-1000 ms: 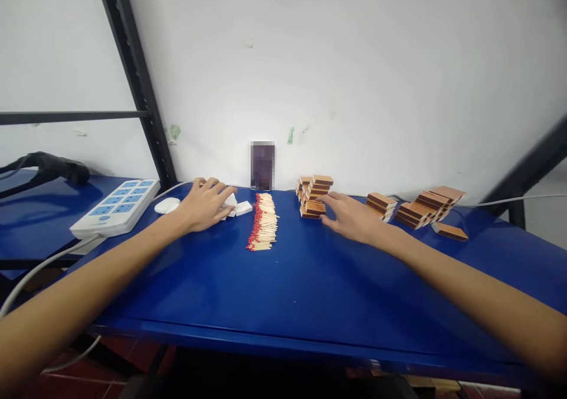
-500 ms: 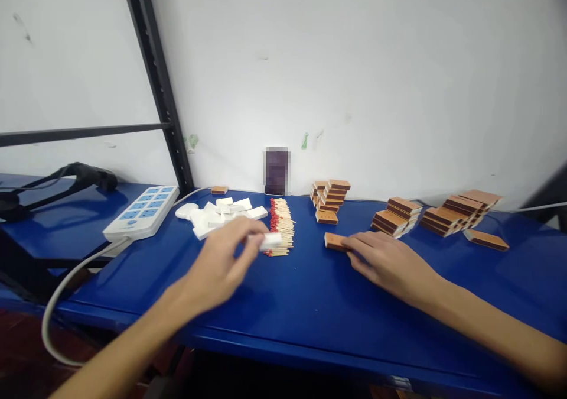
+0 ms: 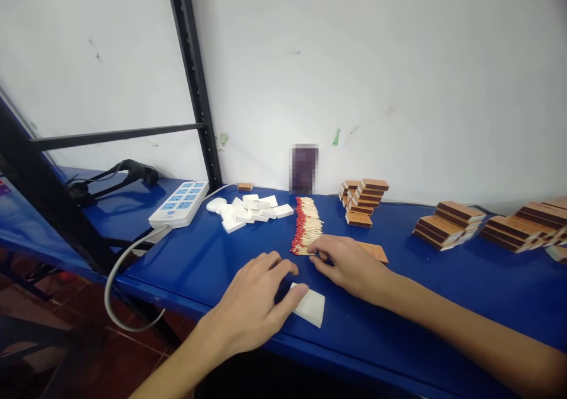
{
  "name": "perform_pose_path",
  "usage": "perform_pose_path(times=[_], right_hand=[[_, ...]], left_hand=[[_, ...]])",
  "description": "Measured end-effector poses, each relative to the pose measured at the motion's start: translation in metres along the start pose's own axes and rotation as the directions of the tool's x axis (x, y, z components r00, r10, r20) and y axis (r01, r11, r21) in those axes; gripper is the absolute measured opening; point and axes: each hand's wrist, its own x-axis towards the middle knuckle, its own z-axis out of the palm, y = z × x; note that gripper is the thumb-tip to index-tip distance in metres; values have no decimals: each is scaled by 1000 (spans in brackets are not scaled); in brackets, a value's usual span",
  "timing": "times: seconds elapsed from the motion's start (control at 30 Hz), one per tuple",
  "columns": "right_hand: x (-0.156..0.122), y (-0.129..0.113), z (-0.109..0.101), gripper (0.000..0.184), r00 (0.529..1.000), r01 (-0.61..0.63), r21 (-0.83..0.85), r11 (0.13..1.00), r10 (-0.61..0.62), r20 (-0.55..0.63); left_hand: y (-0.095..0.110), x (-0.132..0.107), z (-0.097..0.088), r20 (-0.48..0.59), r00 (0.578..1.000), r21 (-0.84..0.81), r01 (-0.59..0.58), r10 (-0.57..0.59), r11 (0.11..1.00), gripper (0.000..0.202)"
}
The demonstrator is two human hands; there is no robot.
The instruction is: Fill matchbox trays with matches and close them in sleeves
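My left hand [image 3: 254, 301] rests near the front edge of the blue table [image 3: 398, 304], thumb and fingers pinching a white matchbox tray [image 3: 310, 304] that lies flat there. My right hand [image 3: 348, 265] is just behind it, fingertips closed at the near end of a row of red-tipped matches [image 3: 306, 232]. A brown matchbox sleeve [image 3: 374, 251] lies flat beside that hand's knuckles.
A heap of white trays [image 3: 252, 210] lies left of the matches. Stacks of brown sleeves [image 3: 363, 200] stand behind, more [image 3: 452, 223] at the right. A white power strip [image 3: 179, 204] with its cable, a black shelf post [image 3: 195, 80] and a black tool [image 3: 115, 174] are at the left.
Both hands drew back from the piles toward the front edge. The left brought a white tray down onto the table; the right dragged a brown sleeve closer, then moved its fingertips to the matches.
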Motion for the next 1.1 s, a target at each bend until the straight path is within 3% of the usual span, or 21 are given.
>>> perform_pose_path(times=[0.17,0.33,0.6,0.8,0.87,1.03,1.1], right_hand=[[2,-1,2,14,997,-80,48,996,80,-10],[-3,-2,-4,14,993,-112,105,988,107,58],[-20,-11,-20,18,987,-117,124,985,102,124],[-28,-33,-29,16,975,-39,244,969,-17,223],[-26,-34,-30,18,979,-52,257,965,-1,202],[-15,-11,-22,17,991,-118,160,980,126,-39],[-12,0,-13,16,994,-96,86,992,99,-39]], left_hand=[[-10,-5,-7,127,991,-33,-42,46,999,38],[-12,-3,-9,208,973,-62,-89,101,994,28],[-10,4,0,138,989,1,-47,46,999,24],[-9,4,1,103,995,10,-4,3,1000,29],[-10,3,1,88,996,9,-7,6,1000,29],[-12,1,1,77,996,4,-53,52,999,30],[-13,2,1,87,994,-9,-62,63,998,29]])
